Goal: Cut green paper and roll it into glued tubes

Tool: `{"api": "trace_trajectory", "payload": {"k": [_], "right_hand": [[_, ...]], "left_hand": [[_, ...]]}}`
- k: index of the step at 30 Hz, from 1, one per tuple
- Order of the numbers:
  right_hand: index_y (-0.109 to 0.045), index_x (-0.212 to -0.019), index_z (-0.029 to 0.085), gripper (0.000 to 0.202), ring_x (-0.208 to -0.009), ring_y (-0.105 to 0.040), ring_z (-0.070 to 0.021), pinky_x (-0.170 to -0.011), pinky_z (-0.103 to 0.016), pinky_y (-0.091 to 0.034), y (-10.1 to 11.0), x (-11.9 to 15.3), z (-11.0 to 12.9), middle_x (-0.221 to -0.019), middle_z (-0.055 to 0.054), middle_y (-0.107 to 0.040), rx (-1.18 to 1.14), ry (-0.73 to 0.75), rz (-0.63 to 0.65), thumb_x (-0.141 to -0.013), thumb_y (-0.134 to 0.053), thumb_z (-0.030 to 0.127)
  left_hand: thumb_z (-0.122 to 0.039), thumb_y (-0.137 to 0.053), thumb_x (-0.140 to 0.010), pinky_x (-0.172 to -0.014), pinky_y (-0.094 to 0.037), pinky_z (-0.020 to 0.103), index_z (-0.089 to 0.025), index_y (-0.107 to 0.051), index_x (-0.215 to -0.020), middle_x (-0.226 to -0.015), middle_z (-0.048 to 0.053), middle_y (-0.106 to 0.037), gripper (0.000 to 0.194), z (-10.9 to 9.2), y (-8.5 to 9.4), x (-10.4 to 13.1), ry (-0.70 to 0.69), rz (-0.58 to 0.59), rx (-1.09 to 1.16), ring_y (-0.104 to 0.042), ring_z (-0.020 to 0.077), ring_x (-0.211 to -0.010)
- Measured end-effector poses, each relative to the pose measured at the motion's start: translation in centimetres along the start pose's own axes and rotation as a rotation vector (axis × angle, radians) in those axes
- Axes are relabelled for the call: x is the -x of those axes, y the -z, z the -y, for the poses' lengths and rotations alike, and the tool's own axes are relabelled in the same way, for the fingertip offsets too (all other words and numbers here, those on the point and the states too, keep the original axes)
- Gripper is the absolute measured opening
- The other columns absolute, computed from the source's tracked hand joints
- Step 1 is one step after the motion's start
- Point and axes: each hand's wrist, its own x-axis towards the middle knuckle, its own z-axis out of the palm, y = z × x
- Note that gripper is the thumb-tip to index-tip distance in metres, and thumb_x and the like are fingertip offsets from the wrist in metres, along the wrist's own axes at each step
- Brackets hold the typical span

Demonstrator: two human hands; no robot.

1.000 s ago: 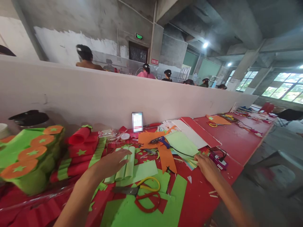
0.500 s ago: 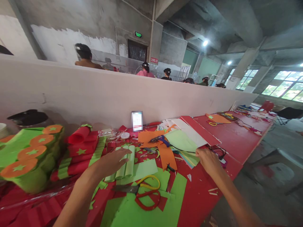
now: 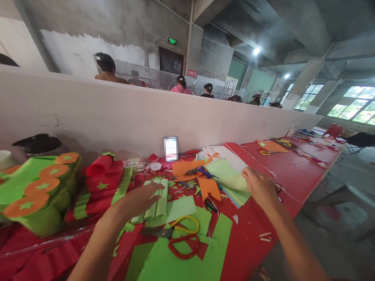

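Observation:
My right hand (image 3: pixel 258 185) pinches the right edge of a pale green sheet of paper (image 3: pixel 224 171), which bends up off a stack of coloured sheets (image 3: pixel 237 196). Beside the sheet, a glue gun with a blue handle (image 3: pixel 203 170) lies on orange paper (image 3: pixel 187 168). My left hand (image 3: pixel 142 199) has its fingers stretched over several light green paper rolls (image 3: pixel 161 201), partly covering them. Whether it presses on them I cannot tell. Nearer to me, scissors (image 3: pixel 184 237) with one yellow and one red handle rest on bright green paper (image 3: pixel 164 265).
Green and orange rolled pieces with stars (image 3: pixel 42 187) and red paper rolls (image 3: pixel 101 166) crowd the left. A phone (image 3: pixel 170 149) leans against the white partition (image 3: pixel 131 113). Scraps litter the red table (image 3: pixel 246 238). People (image 3: pixel 107 68) sit beyond the partition.
My right hand has raised the edge of the pale green sheet and drawn it slightly up, bending it. My left hand stays over the rolls. The view has shifted slightly.

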Motion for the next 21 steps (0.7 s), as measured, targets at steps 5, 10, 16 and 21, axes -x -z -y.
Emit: {"api": "trace_trajectory", "payload": {"k": [5,10,16,21], "right_hand": [[-0.056,-0.089,0.023,0.015,-0.071,-0.062,-0.0207,-0.066,-0.029,-0.033,1.7,-1.2,0.2,-0.084,-0.004,-0.071,-0.102,0.014,-0.127,-0.097,-0.044,0.022],[-0.059,-0.093,0.023,0.013,-0.072,-0.063,-0.0201,-0.063,-0.028,-0.036,3.6,-2.8,0.0,-0.086,-0.003,-0.072,-0.251,-0.060,-0.234,-0.095,-0.047,0.026],[-0.065,-0.095,0.023,0.017,-0.072,-0.062,-0.0189,-0.061,-0.027,-0.043,8.3,-5.0,1.0,-0.085,-0.003,-0.069,-0.621,-0.064,-0.336,-0.093,-0.053,0.036],[-0.064,-0.092,0.023,0.015,-0.052,-0.044,-0.0117,-0.046,-0.024,-0.030,11.3,-6.8,3.2,-0.070,0.001,-0.056,-1.061,-0.056,-0.401,-0.090,-0.061,0.037]], "left_hand": [[-0.042,-0.038,-0.090,-0.097,-0.048,0.038,-0.027,-0.060,-0.126,-0.131,0.007,-0.063,0.045,-0.3,0.1,0.0,0.014,0.014,-0.018,-0.061,0.0276,-0.117],[-0.042,-0.039,-0.090,-0.097,-0.048,0.040,-0.027,-0.061,-0.124,-0.130,0.008,-0.064,0.044,-0.3,0.1,0.0,-0.013,-0.005,-0.010,-0.062,0.0290,-0.116],[-0.043,-0.040,-0.090,-0.099,-0.047,0.040,-0.027,-0.061,-0.125,-0.131,0.007,-0.063,0.044,-0.5,0.2,-0.1,-0.026,-0.023,0.022,-0.060,0.0280,-0.118],[-0.055,-0.043,-0.091,-0.101,-0.047,0.039,-0.029,-0.055,-0.133,-0.141,0.005,-0.055,0.050,-2.4,1.4,0.5,-0.073,-0.028,0.192,-0.054,0.0284,-0.126]]}}
